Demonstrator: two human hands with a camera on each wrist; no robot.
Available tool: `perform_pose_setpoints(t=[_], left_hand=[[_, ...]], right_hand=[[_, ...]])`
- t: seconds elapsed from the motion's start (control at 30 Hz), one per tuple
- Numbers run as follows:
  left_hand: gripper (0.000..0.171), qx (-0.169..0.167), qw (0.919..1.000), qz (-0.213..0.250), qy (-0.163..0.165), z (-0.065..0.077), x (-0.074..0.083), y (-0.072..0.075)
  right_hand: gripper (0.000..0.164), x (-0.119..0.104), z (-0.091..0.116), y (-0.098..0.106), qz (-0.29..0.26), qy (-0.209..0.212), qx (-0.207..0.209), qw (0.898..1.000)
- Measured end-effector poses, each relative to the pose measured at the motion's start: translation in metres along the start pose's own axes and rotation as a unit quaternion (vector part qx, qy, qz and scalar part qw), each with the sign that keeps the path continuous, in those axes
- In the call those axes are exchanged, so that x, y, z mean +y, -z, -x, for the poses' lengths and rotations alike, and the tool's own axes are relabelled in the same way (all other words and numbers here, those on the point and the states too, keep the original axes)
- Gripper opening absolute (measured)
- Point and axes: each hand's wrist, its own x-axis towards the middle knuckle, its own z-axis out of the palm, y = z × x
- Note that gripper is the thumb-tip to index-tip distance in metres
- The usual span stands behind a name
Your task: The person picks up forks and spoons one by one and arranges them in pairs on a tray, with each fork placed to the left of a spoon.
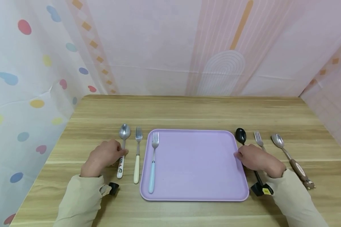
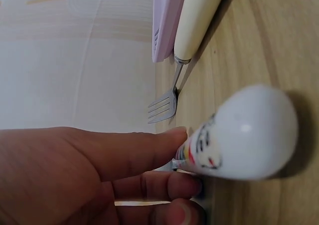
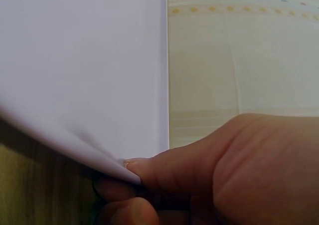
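With thumb and fingers my left hand pinches the white printed handle of a metal spoon. The spoon's white handle end is close to the camera in the left wrist view. My right hand grips the right rim of the lilac tray, thumb over the edge and fingers beneath it, as the right wrist view shows. On the tray's left side lies a fork with a light blue handle. A cream-handled fork lies between the spoon and the tray.
Right of the tray a black spoon lies partly under my right hand. Beside it is a fork, its handle hidden by my arm. Farther right rests a spoon with a brown handle. A patterned curtain hangs behind the wooden table.
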Motion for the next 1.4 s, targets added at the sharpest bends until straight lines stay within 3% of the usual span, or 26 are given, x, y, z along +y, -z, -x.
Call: perform_pose_setpoints(t=[0.33,1.4], left_hand=[[0.030,0.004,1.0000,0.000,0.006,-0.001,0.002,-0.002],[0.027,0.063,0.9956,0.054,-0.043,-0.009,-0.008,-0.004]], right_hand=[[0.022,0.000,0.000,-0.001,0.003,-0.003,-0.003,1.000],[0.024,0.002,0.000,-0.001,0.006,0.002,0.003,1.000]])
